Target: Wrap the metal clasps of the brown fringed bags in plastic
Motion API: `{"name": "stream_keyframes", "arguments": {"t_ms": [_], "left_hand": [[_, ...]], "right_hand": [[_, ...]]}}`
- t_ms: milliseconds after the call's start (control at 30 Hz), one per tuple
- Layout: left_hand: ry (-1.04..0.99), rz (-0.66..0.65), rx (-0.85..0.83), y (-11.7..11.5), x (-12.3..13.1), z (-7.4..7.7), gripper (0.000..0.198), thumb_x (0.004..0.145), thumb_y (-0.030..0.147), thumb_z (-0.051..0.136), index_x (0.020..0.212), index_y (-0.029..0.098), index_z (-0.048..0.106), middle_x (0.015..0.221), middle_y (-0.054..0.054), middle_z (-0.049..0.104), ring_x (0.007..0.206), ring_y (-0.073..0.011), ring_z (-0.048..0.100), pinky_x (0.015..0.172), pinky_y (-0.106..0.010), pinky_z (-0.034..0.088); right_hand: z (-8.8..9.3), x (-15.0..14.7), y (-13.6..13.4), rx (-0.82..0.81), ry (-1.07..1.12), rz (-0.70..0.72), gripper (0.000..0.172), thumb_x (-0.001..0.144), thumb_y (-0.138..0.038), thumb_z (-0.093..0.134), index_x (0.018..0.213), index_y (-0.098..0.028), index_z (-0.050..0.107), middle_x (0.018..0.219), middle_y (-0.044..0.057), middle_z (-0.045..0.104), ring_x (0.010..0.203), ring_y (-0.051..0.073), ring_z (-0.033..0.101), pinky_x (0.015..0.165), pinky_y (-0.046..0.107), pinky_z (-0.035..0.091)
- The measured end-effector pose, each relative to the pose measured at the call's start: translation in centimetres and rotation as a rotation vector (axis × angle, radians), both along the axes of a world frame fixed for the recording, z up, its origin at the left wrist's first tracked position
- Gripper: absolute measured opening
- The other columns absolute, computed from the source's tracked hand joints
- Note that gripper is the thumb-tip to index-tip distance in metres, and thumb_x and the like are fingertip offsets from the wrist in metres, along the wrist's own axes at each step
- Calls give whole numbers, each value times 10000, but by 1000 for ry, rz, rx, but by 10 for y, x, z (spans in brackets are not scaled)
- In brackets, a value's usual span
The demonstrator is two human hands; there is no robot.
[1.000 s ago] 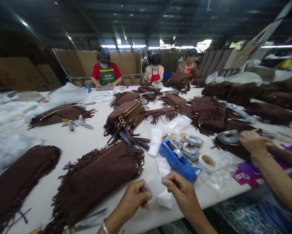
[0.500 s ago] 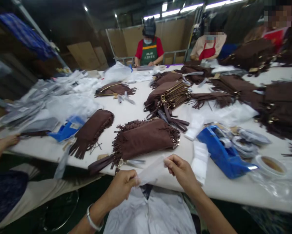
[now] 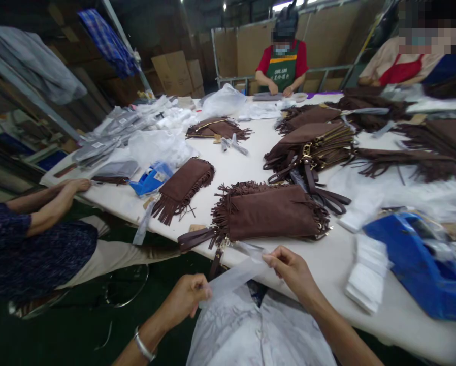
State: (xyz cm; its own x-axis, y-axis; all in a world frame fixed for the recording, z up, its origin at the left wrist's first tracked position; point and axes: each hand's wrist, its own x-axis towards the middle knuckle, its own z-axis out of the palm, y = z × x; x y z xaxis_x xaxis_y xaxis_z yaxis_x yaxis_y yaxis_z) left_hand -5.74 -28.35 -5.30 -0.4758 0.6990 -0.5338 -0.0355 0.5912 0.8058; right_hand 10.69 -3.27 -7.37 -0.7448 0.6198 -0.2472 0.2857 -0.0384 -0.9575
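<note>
My left hand point(image 3: 185, 298) and my right hand point(image 3: 291, 271) each pinch an end of a thin white translucent sheet point(image 3: 233, 275), stretched between them over the near table edge. Both hands are closed on it. Just beyond it lies a brown fringed suede bag point(image 3: 268, 211) with metal rings and a strap hanging off the table point(image 3: 231, 175). A stack of small white sheets point(image 3: 365, 274) lies right of my right hand.
A blue tape dispenser point(image 3: 414, 264) stands at the right. More brown fringed bags point(image 3: 310, 145), a smaller fringed piece point(image 3: 182, 185) and clear plastic bags point(image 3: 155, 145) cover the table. A seated person's arms point(image 3: 56, 195) rest at the left edge; other workers sit at the far side.
The view has swung left, bringing the person at the left into sight. My hands have kept hold of the white sheet and drawn it back off the table toward me.
</note>
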Motion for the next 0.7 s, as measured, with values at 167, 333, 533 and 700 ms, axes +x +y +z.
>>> {"name": "stream_keyframes", "arguments": {"t_ms": [167, 333, 533, 700], "left_hand": [[21, -31, -75, -47, -2, -8, 385, 867, 496, 452, 730, 154, 562, 634, 12, 597, 343, -46, 392, 358, -193, 186], [9, -51, -211, -76, -6, -26, 389, 851, 504, 440, 693, 162, 536, 547, 45, 507, 335, -63, 411, 360, -197, 225], [-96, 28, -202, -75, -22, -31, 240, 719, 394, 618, 710, 159, 565, 554, 56, 515, 332, -52, 365, 341, -190, 209], [-131, 169, -77, -82, -36, -26, 260, 719, 400, 661, 739, 150, 591, 492, 63, 490, 389, -61, 395, 401, -182, 267]], "right_hand": [[-2, -24, -28, 143, -61, 139, 324, 803, -470, 590, 649, -194, 518, 538, -54, 459, 519, 106, 405, 496, 216, 292], [1, -53, -68, 269, -30, 304, 329, 857, -443, 542, 644, -195, 505, 564, -40, 500, 553, 117, 452, 530, 217, 313], [-4, -63, -69, 173, 16, 252, 345, 885, -473, 494, 680, -197, 509, 582, -38, 467, 555, 115, 424, 520, 214, 318], [-18, -43, -53, 22, -10, 168, 319, 847, -515, 544, 775, -204, 524, 599, -44, 452, 551, 123, 415, 513, 229, 330]]}}
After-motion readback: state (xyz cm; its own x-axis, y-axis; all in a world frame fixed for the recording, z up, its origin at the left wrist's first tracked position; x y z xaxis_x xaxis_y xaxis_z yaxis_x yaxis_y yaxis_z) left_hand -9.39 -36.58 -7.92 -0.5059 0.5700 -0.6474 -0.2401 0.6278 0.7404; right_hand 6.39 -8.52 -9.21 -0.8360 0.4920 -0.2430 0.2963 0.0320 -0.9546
